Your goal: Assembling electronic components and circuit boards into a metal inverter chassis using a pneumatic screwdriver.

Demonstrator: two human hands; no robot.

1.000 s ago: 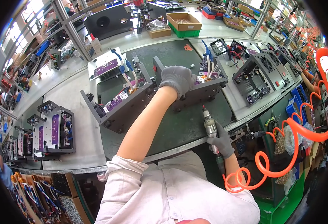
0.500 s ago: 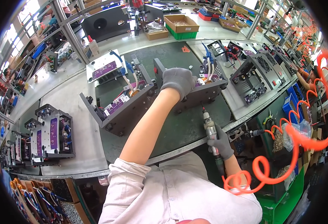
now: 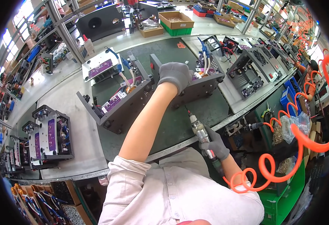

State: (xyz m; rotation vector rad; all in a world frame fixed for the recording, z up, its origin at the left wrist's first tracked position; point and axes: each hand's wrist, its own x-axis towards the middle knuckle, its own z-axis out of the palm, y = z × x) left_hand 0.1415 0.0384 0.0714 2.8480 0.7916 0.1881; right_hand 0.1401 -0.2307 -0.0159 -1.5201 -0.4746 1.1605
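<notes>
Screwdriver (image 3: 198, 130) slants, long axis pointing forward-left (right grip (image 3: 216, 144) curled round it; left grip (image 3: 175, 76): cannot tell).

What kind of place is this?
Probably an electronics assembly workshop: open units with purple circuit boards line a bench, and the right hand holds a driver on a coiled orange hose.
</notes>
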